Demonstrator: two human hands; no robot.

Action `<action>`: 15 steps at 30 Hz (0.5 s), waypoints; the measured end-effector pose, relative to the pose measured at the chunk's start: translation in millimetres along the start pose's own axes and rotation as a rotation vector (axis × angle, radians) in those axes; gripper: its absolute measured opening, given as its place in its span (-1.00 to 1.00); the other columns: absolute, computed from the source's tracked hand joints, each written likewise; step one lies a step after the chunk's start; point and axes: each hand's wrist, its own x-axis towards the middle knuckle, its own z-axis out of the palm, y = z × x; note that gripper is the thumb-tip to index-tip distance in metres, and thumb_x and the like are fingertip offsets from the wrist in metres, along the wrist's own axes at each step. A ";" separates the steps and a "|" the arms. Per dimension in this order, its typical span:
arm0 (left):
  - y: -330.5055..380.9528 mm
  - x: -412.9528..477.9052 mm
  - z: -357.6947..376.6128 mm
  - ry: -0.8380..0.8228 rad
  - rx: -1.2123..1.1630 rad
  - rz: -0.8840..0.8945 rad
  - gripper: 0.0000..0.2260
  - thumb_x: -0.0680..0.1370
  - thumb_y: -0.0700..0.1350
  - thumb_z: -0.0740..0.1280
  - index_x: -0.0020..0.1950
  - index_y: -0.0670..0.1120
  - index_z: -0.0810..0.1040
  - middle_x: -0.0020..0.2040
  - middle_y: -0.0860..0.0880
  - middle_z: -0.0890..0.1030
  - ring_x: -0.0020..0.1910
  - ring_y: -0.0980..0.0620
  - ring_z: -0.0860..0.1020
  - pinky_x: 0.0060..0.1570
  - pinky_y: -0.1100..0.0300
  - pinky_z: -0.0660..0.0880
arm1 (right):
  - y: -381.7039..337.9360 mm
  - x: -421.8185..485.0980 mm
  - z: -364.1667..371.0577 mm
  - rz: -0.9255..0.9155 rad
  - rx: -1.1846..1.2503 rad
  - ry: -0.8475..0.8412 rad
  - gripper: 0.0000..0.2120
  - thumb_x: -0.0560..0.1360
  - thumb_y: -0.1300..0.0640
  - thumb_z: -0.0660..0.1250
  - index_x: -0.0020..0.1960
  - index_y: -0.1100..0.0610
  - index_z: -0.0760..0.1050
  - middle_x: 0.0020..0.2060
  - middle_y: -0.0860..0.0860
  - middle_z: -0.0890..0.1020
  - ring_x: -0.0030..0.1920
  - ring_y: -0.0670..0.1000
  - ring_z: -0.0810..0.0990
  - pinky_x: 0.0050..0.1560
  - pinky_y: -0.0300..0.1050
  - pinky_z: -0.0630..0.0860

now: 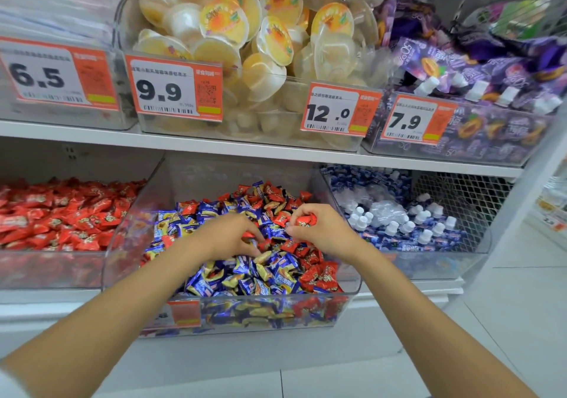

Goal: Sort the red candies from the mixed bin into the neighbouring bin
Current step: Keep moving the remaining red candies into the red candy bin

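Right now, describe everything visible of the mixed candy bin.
The mixed bin, clear plastic and open-topped, sits between the red-candy bin and the pouch bin, heaped with blue and red wrapped candies. An orange price tag is on its front. The left hand reaches in; the right hand pinches a red candy.

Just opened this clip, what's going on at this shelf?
A person stands at a shop shelf with both hands in the clear mixed bin of blue and red candies. The right hand pinches a red candy just above the pile. The left hand is down among the wrappers, fingertips at more red ones; whether it grips any is unclear. The neighbouring bin on the left holds only red candies. Plenty of red ones are left in the mixed bin.
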 end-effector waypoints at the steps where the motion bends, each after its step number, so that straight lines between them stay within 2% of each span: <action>1: -8.5 -1.3 -4.5 0.020 0.040 -0.033 -0.72 0.47 0.12 0.40 0.16 0.12 0.59 0.11 0.13 0.55 0.03 0.09 0.49 -0.07 0.15 0.45 | 0.1 1.0 0.1 -0.001 -0.004 -0.023 -0.97 0.49 0.15 0.42 -0.10 0.10 0.58 -0.12 -0.03 0.64 -0.36 0.12 0.51 -0.23 0.03 0.49; 3: -26.8 -7.1 -16.2 0.031 0.131 -0.117 -0.79 0.46 0.10 0.42 0.08 0.15 0.61 0.18 0.12 0.54 0.13 0.06 0.51 0.00 0.14 0.47 | 0.2 4.9 3.2 -0.022 -0.037 -0.055 -0.89 0.49 0.18 0.41 0.02 0.10 0.60 0.13 -0.11 0.55 -0.33 -0.11 0.54 -0.22 -0.27 0.43; 4: -34.3 -11.7 -22.2 0.025 0.156 -0.161 -0.81 0.46 0.07 0.42 0.06 0.15 0.61 0.19 0.12 0.53 0.17 0.05 0.50 0.02 0.13 0.46 | 1.4 8.5 5.8 -0.033 -0.057 -0.058 -0.86 0.49 0.18 0.42 0.05 0.11 0.60 0.23 -0.08 0.53 -0.21 -0.18 0.56 -0.17 -0.31 0.41; 6: -46.6 -19.1 -28.9 0.026 0.136 -0.229 -0.85 0.46 0.03 0.42 0.03 0.15 0.62 0.18 0.10 0.53 0.15 0.04 0.51 0.02 0.12 0.47 | 4.0 16.4 13.1 -0.040 -0.087 -0.063 -0.84 0.48 0.17 0.43 0.06 0.13 0.61 0.33 0.02 0.50 0.14 -0.07 0.56 0.00 -0.25 0.41; 8: -48.7 -22.7 -30.0 0.076 0.046 -0.232 -0.90 0.46 0.03 0.41 -0.04 0.16 0.63 0.08 0.11 0.54 0.01 0.06 0.54 -0.02 0.15 0.48 | 6.9 23.3 23.2 -0.039 -0.151 -0.087 -0.79 0.47 0.12 0.44 0.10 0.12 0.60 0.35 0.05 0.48 0.32 0.01 0.45 0.16 -0.20 0.37; 9: -46.3 -22.0 -28.6 0.110 -0.004 -0.207 -0.91 0.46 0.05 0.41 -0.05 0.15 0.64 0.01 0.12 0.53 -0.04 0.08 0.52 -0.03 0.15 0.47 | 7.9 26.8 28.2 -0.033 -0.199 -0.118 -0.74 0.47 0.09 0.44 0.14 0.12 0.59 0.32 0.05 0.50 0.31 0.02 0.45 0.18 -0.19 0.36; 11: -38.0 -17.5 -21.5 0.135 -0.060 -0.140 -0.80 0.46 0.14 0.40 0.05 0.16 0.63 -0.08 0.13 0.43 -0.03 0.07 0.48 -0.01 0.14 0.44 | 7.8 30.5 36.7 -0.023 -0.278 -0.202 -0.70 0.47 0.04 0.44 0.15 0.12 0.60 0.12 0.02 0.58 0.08 -0.01 0.51 0.01 -0.21 0.40; 13: -32.6 -13.5 -12.2 0.089 -0.027 -0.118 -0.66 0.46 0.19 0.38 0.21 0.16 0.56 -0.05 0.10 0.36 -0.03 0.06 0.47 -0.10 0.15 0.47 | 7.7 32.4 42.0 -0.030 -0.305 -0.251 -0.78 0.47 0.03 0.44 0.02 0.16 0.64 -0.15 -0.02 0.57 -0.16 -0.05 0.48 -0.19 -0.18 0.36; 15: -35.4 -10.9 -4.3 0.043 0.032 -0.148 -0.58 0.45 0.22 0.36 0.28 0.15 0.50 -0.01 0.07 0.35 -0.02 0.03 0.47 -0.14 0.16 0.45 | 7.9 34.8 42.0 -0.040 -0.264 -0.209 -0.75 0.48 0.01 0.42 -0.13 0.22 0.63 -0.33 0.01 0.53 -0.32 -0.05 0.43 -0.27 -0.13 0.34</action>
